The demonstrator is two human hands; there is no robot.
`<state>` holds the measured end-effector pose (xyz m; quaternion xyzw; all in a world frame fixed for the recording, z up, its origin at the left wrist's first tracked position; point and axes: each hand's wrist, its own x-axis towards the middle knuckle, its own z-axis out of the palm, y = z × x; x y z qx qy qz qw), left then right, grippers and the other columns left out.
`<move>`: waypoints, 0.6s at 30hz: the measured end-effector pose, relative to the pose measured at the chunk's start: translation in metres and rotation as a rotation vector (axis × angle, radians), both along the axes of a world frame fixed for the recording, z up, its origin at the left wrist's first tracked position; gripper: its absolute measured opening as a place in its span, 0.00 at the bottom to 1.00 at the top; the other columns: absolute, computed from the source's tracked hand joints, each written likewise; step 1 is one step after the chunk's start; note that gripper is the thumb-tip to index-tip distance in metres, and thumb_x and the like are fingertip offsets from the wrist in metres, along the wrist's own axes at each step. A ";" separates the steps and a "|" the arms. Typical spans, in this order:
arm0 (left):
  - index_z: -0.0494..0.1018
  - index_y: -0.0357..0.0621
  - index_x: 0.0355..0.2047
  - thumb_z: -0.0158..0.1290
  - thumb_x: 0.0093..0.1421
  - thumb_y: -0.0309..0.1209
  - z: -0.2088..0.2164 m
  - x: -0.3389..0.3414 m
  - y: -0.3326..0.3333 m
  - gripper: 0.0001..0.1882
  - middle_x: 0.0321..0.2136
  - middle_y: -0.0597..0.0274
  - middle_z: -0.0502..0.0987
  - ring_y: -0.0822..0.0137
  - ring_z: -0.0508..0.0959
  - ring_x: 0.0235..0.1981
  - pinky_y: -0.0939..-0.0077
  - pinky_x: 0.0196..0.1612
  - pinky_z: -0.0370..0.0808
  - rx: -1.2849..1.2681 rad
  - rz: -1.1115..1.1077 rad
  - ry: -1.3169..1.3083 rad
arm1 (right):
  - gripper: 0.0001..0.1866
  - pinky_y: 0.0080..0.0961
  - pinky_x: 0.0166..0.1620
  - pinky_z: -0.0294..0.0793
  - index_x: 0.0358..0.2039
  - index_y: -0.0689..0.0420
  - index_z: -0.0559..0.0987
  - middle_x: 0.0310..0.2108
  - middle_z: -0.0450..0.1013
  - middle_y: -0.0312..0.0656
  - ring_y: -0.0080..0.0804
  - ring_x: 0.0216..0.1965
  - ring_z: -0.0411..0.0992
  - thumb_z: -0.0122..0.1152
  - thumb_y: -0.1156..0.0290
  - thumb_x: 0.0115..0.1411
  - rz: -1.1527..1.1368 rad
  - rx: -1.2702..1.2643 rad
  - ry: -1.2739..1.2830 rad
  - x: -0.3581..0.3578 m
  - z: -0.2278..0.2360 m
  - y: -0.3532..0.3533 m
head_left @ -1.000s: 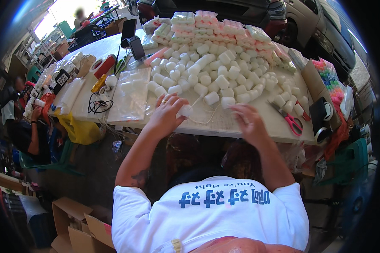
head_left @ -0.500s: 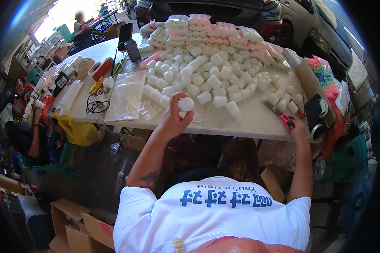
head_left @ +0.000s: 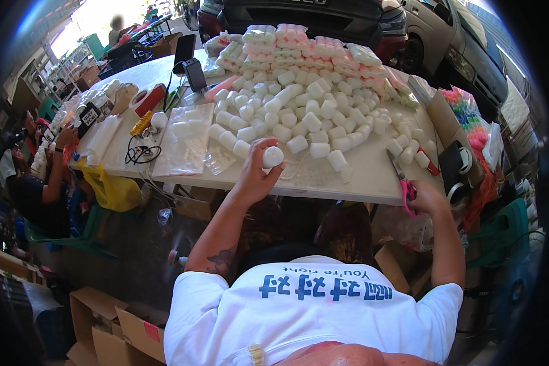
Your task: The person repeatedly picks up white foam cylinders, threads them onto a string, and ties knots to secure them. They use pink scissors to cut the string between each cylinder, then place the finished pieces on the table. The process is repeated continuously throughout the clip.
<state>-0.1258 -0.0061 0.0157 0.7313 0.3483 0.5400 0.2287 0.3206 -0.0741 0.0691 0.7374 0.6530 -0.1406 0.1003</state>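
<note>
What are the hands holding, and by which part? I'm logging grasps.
Left hand grips a small white jar around its side. Right hand holds pink-handled scissors at the handles.

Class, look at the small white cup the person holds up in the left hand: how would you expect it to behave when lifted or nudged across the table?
The white cup is probably light: the left hand pinches it with just the fingers. It looks round, so on its side it may roll. Many similar cups lie tumbled on the table, suggesting they tip easily.
</note>
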 end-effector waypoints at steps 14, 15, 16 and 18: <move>0.72 0.43 0.37 0.62 0.48 0.29 0.000 0.006 0.000 0.16 0.33 0.54 0.75 0.51 0.76 0.37 0.63 0.40 0.73 -0.020 0.290 0.025 | 0.31 0.37 0.51 0.75 0.59 0.55 0.63 0.45 0.72 0.40 0.35 0.47 0.74 0.63 0.79 0.56 0.354 0.390 1.820 -0.218 -0.003 0.025; 0.72 0.43 0.36 0.62 0.48 0.29 0.001 0.005 0.001 0.15 0.33 0.53 0.75 0.51 0.76 0.37 0.63 0.40 0.73 -0.020 0.296 0.030 | 0.30 0.38 0.51 0.75 0.58 0.55 0.63 0.46 0.72 0.41 0.37 0.49 0.73 0.63 0.79 0.57 0.460 0.400 1.694 -0.232 0.007 0.029; 0.72 0.43 0.37 0.62 0.48 0.29 0.002 0.005 0.001 0.16 0.33 0.53 0.75 0.51 0.76 0.37 0.62 0.40 0.73 -0.018 0.300 0.030 | 0.28 0.36 0.51 0.75 0.57 0.55 0.63 0.46 0.72 0.41 0.36 0.49 0.73 0.62 0.79 0.58 0.531 0.605 1.741 -0.242 0.020 0.033; 0.72 0.43 0.37 0.62 0.47 0.29 0.001 0.002 0.002 0.16 0.34 0.53 0.75 0.50 0.76 0.37 0.61 0.40 0.73 -0.009 0.304 0.019 | 0.26 0.32 0.51 0.73 0.56 0.55 0.63 0.45 0.72 0.40 0.34 0.48 0.73 0.61 0.80 0.59 0.595 0.989 1.794 -0.250 0.048 0.036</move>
